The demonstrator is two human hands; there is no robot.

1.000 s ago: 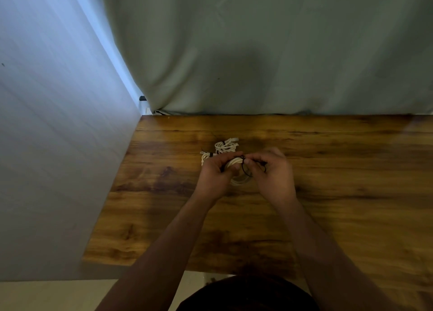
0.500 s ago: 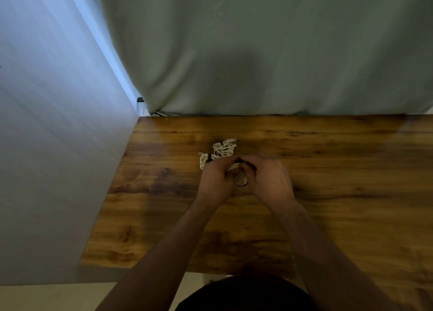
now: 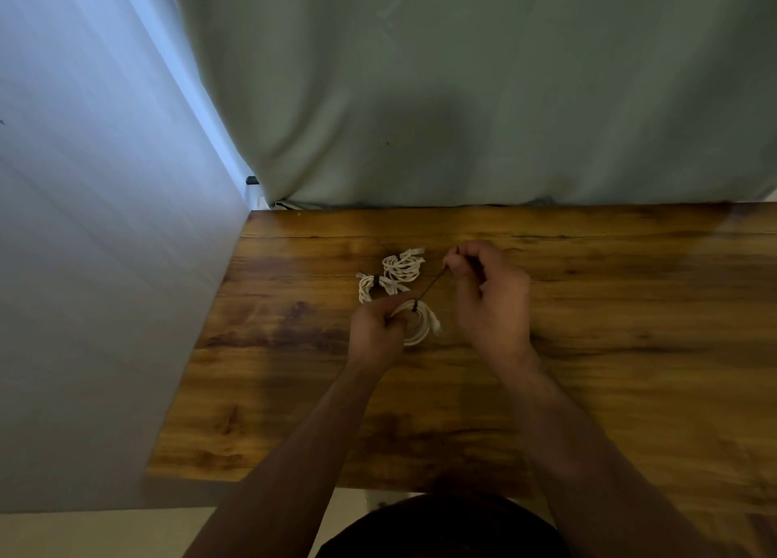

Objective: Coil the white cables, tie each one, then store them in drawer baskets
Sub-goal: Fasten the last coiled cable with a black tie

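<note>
2 hands work over a brown wood table. The left hand has its fingers curled round a white cable coil and holds it low over the table, near the middle. I cannot tell if the coil touches the wood. The right hand pinches the end of a thin dark tie between its thumb and a finger, and its other fingers are curled in. The tie runs tight in a slanted line from the coil up to the right hand. Just past the coil, on the far side, 2 more white cables lie on the table. 1 is a small bundle with a dark band round it. The other is a loose bunch right beside it. A green curtain hangs behind the table, and a pale wall stands on the left
</note>
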